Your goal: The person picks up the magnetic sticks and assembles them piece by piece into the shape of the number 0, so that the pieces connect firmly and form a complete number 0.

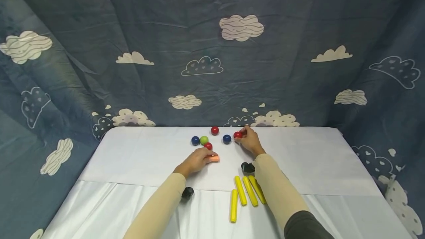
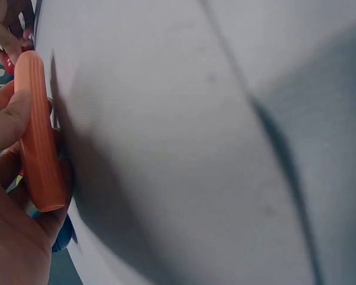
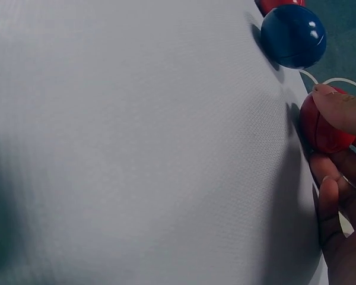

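Note:
My left hand [image 1: 195,160] holds an orange ridged stick [image 2: 38,136] between thumb and fingers, low over the white table. Farther right, my right hand [image 1: 251,142] pinches a red ball [image 3: 326,122] with the thumb on top and fingers beneath. To the left of that ball is a blue ball [image 1: 227,139]. Just beyond the left hand lie another red ball [image 1: 208,146], a green ball [image 1: 204,140] and a second blue ball [image 1: 195,140]. One more red ball [image 1: 214,130] sits near the table's far edge.
Several yellow sticks [image 1: 234,205] lie near the front, partly beside the right forearm. Dark wrist cameras [image 1: 187,193] jut out from both wrists. A blue cloud-patterned cloth [image 1: 202,84] hangs behind the white table [image 1: 139,158].

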`<state>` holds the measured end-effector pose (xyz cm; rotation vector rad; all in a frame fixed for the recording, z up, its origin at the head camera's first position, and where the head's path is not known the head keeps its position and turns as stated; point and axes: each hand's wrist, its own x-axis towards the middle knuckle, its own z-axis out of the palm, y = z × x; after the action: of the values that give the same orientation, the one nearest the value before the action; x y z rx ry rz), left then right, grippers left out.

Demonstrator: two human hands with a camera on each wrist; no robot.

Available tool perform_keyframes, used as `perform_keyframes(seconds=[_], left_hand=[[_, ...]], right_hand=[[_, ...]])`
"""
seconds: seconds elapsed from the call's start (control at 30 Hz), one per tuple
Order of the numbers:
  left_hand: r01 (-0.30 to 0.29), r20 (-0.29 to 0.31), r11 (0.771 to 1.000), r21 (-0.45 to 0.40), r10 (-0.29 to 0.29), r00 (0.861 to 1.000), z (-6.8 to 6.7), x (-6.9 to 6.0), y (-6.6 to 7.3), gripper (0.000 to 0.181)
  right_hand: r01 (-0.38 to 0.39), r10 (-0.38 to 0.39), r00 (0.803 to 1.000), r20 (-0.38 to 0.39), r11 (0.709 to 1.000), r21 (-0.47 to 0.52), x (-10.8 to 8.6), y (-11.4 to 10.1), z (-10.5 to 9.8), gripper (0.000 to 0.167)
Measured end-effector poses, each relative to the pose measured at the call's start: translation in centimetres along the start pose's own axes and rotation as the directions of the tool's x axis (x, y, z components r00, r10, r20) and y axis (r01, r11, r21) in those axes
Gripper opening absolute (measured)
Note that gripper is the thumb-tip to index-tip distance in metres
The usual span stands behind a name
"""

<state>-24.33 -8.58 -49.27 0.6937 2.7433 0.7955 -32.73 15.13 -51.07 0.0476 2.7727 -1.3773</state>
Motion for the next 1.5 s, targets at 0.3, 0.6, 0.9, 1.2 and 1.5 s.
perform_keyframes(seconds=[0.3, 0.6, 0.9, 1.2, 1.5], left_hand=[[0.021, -0.009, 0.996, -0.086, -0.022, 1.000, 0.1, 1.0, -0.5, 0.028], [0.167, 0.000, 0.945, -0.281, -0.174, 0.985, 0.1, 2.0, -0.4, 0.023], [0.206, 0.002, 0.914, -0.348, -0.219, 0.976, 0.1, 2.3, -0.6, 0.024], [0.239, 0.027, 0.898, -0.370, -0.246, 0.969, 0.4, 2.3, -1.0, 0.022], [0.234, 0.015, 0.887, -0.398, -0.248, 0.969, 0.0, 2.3, -0.8, 0.022]], right_hand=[[-0.027, 0.026, 1.000, 0.010, 0.999, 0.033, -0.4, -0.4, 0.1, 0.039], [-0.035, 0.034, 0.999, 0.013, 0.999, 0.031, -0.3, 0.0, 0.0, 0.038], [-0.066, 0.066, 0.998, 0.002, 0.995, 0.074, -0.1, 0.1, -0.3, 0.039], [-0.126, 0.118, 0.991, 0.060, 0.980, 0.151, -1.0, 0.3, -1.3, 0.038], [-0.170, 0.135, 0.965, 0.224, 0.975, 0.145, -3.8, -0.4, -1.8, 0.035]])
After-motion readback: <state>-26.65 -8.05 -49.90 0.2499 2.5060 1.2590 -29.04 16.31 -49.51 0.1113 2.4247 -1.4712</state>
